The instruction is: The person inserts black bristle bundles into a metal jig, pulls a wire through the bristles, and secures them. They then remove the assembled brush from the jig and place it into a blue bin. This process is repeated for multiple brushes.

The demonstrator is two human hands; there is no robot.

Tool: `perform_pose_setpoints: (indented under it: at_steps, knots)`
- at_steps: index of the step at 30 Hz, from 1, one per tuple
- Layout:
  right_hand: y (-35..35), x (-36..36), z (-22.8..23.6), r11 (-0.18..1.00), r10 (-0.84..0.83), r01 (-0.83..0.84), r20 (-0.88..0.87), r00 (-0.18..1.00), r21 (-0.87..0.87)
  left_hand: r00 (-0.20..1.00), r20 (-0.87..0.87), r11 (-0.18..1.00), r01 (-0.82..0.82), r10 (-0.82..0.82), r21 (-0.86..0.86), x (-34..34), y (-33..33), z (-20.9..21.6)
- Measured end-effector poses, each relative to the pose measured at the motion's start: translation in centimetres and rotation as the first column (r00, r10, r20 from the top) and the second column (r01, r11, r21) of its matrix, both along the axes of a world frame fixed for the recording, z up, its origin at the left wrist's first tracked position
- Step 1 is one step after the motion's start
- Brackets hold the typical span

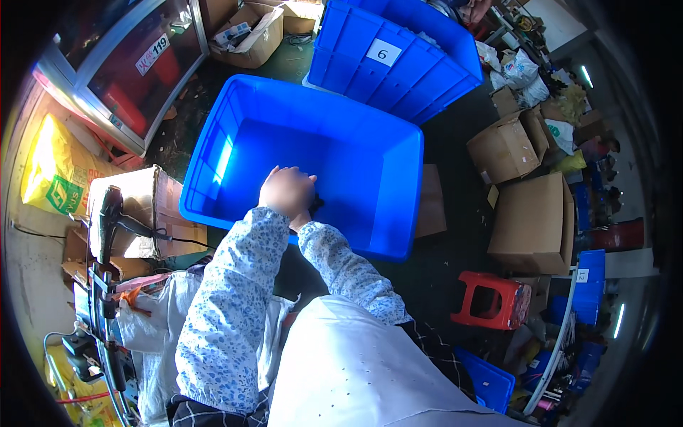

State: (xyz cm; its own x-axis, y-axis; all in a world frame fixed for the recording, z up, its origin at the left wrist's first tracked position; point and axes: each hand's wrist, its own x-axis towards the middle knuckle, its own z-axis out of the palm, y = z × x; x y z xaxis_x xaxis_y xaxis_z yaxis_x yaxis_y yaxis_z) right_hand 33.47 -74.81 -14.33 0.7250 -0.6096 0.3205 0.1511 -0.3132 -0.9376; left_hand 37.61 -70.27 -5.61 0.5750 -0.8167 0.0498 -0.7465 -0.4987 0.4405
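Both my hands are together over the near side of a large blue plastic tub (341,164), whose visible floor is bare blue. My left hand (283,191) lies across the top, its fingers mostly smeared. My right hand (302,219) is largely covered by the left, with only a part near the wrist showing. A small dark thing (318,204) sticks out at the right of the hands; its kind and which hand touches it cannot be made out. Patterned blue-and-white sleeves cover both forearms.
A second blue bin (395,64) stands beyond the tub. Cardboard boxes (530,220) and a red plastic stool (491,300) are to the right. At left are a hair dryer (110,220) on a stand, a white-topped carton (146,206) and a glass-fronted cabinet (139,78).
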Motion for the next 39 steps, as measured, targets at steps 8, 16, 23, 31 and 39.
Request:
perform_pose_setpoints:
  at_steps: [8,16,23,31,39]
  knots:
    - [-1.6,0.2,0.3,0.963,0.004,-0.005,0.004,1.0,0.271,0.985,-0.169,0.96,-0.073,0.028,-0.269,-3.5,8.6,2.4]
    - [-8.0,3.1,1.0,0.569,-0.561,0.307,0.088,0.823,0.763,0.991,-0.014,0.991,-0.132,0.132,0.015,-9.9,22.3,2.2]
    - [-11.5,5.9,-5.2,0.113,-0.683,0.595,-0.373,0.628,0.796,0.972,-0.06,0.974,-0.228,0.227,-0.013,-9.6,21.1,1.5]
    - [-12.3,10.6,-15.4,-0.209,-0.557,0.696,-0.669,0.492,0.687,0.979,-0.106,0.985,-0.171,0.173,0.031,-8.4,21.3,0.8]
    - [-7.2,11.6,-10.4,0.756,-0.322,0.654,-0.875,0.361,-0.009,0.97,-0.178,0.985,-0.172,0.167,-0.012,-8.7,21.5,-0.6]
